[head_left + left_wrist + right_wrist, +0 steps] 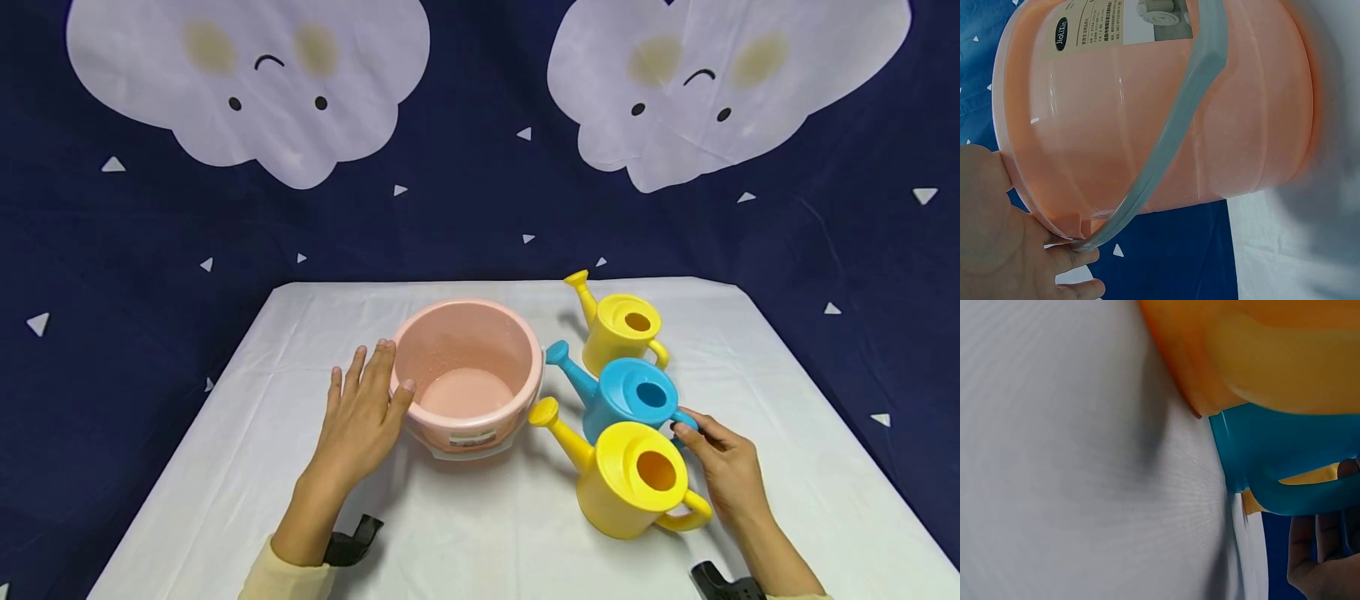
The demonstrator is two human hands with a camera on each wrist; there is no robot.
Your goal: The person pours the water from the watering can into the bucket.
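The blue can (630, 385) sits on the right of the white table (487, 533), between the near yellow can (618, 492) and the far yellow can (615, 342); its long line runs from its handle (686, 419), at the near right, to its spout (576, 377), at the far left, close by the pink bucket (468, 350); the right hand (723, 467) is nearer and pinches the handle, so the can lies just left of those fingers; the left hand (363, 412) is well apart from it, fingers straight and a bit spread, touching the bucket's left rim.
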